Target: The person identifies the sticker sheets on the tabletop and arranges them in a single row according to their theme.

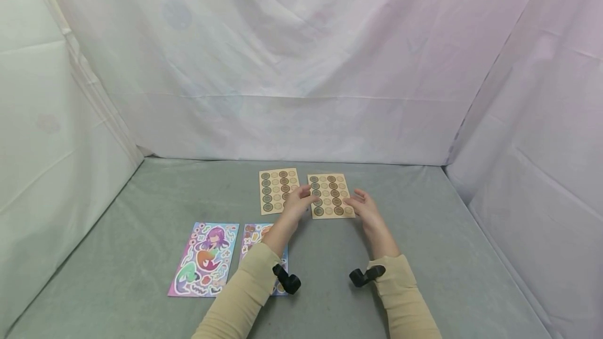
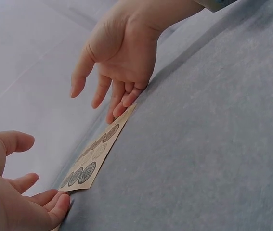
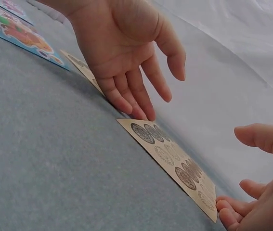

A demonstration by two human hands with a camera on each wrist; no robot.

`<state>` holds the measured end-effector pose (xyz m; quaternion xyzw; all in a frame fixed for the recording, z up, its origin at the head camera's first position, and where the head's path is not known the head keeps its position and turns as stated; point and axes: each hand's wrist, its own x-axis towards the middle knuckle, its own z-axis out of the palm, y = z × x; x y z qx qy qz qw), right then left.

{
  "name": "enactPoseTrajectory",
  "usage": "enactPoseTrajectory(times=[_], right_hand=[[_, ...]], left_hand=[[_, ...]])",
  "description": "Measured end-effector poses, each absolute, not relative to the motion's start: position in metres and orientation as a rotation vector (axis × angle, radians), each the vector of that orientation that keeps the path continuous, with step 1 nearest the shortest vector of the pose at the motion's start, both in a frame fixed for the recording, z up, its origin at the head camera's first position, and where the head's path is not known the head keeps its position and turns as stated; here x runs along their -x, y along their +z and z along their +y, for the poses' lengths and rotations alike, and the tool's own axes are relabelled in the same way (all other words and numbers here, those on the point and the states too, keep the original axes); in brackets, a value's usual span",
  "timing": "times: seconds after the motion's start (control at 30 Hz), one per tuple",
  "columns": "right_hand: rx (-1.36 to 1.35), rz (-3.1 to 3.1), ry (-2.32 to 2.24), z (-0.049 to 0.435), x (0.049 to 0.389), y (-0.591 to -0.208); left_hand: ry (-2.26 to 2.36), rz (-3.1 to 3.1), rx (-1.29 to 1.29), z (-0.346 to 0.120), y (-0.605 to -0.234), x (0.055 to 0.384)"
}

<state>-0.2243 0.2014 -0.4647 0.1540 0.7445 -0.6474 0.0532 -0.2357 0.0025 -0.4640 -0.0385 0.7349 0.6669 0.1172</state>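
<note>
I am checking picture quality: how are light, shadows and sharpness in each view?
Head view: soft light, print on the tan cards unreadably small; left wrist view: dimmer, soft shadow beside the right hand; right wrist view: no strong glare, left hand fairly sharp.

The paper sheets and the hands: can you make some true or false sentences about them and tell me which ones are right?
1. The left tan sheet and the right tan sheet both have circles on them. True.
2. The mermaid sheet is farther from the person than the tan sheets. False: it is nearer to the person.
3. The left hand and right hand are at opposite sides of the right tan sheet. True.
4. The right hand is holding a pen. False: no pen shows; its fingers are at the edge of the right tan sheet.
5. The left sleeve is bright red. False: it is beige.
6. The grey table is under the sheets. True.
</note>
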Motion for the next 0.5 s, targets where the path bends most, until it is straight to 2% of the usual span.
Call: enactPoseTrajectory(times=[0.5], right_hand=[[-0.523, 2.252, -2.018, 0.1976, 0.2204, -0.4635]], left_hand=[[2.039, 2.133, 0.142, 0.0027, -0.4633, 0.2273]])
